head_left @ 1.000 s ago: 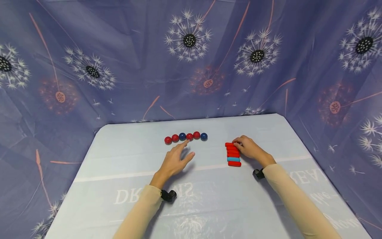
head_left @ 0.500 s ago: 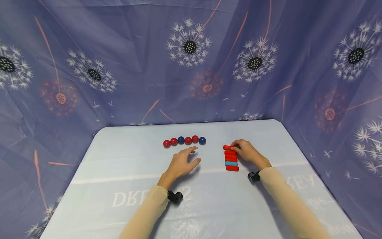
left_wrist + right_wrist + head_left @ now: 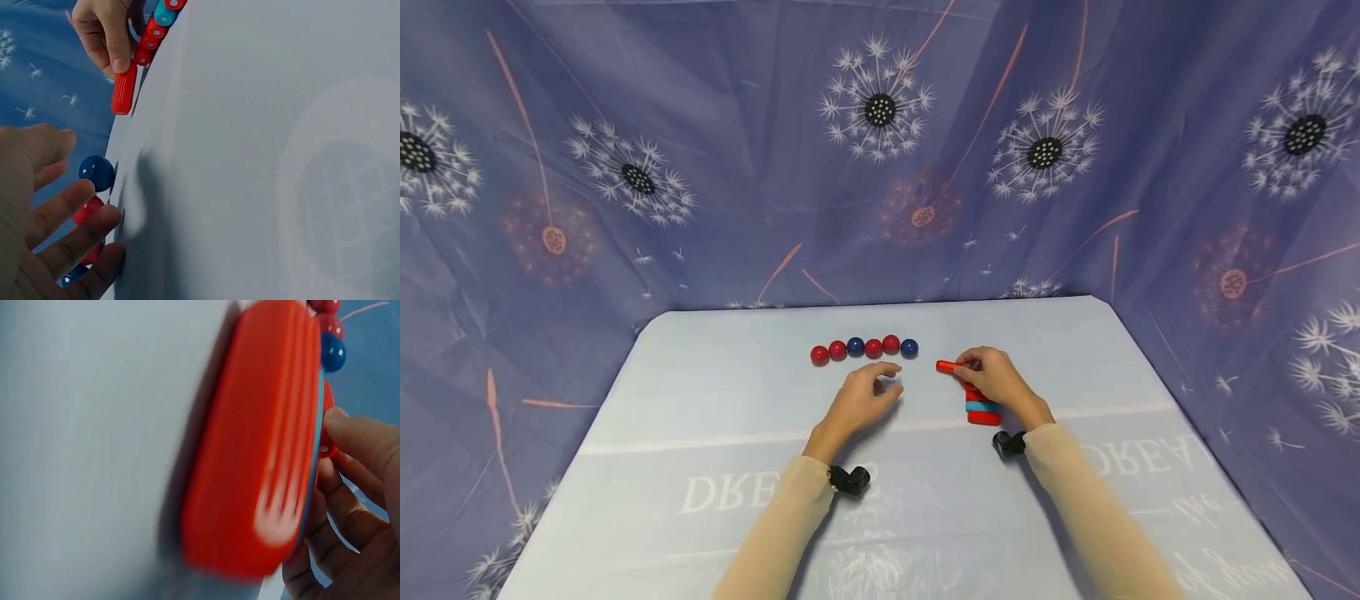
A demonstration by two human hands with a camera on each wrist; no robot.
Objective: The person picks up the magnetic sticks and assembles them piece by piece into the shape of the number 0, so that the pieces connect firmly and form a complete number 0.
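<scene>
— Where is the red bar (image 3: 947, 366) at this moment?

— Your right hand (image 3: 992, 379) pinches it at one end between thumb and fingertips. The bar points toward your left, lying level and held clear of the stack of bars (image 3: 981, 408). In the left wrist view the same red bar (image 3: 124, 88) hangs from your thumb tip, with its free end nearest your other hand.

— And the stack itself?

— It sits on the worktop (image 3: 700, 433) right under and beside your right hand, which hides its far part. You can see a red bar at the near end and a light blue bar (image 3: 979, 407) just behind it. The right wrist view shows the stack (image 3: 262, 444) edge-on, very close and blurred, with your fingers (image 3: 356, 487) curled on its far side.

— What is your left hand doing?

— Your left hand (image 3: 861, 398) holds nothing. Its fingers are loosely bent and spread above the worktop, well short of the bar's free end, so your two hands are apart with a gap of bare worktop between them.

— What lies beyond your hands?

— A row of six balls (image 3: 865, 347), just past your left fingertips: red, red, blue, red, red, blue from left to right. The last blue ball (image 3: 909, 347) is the one nearest the held bar. A dandelion-print cloth (image 3: 880, 150) hangs behind the worktop.
</scene>
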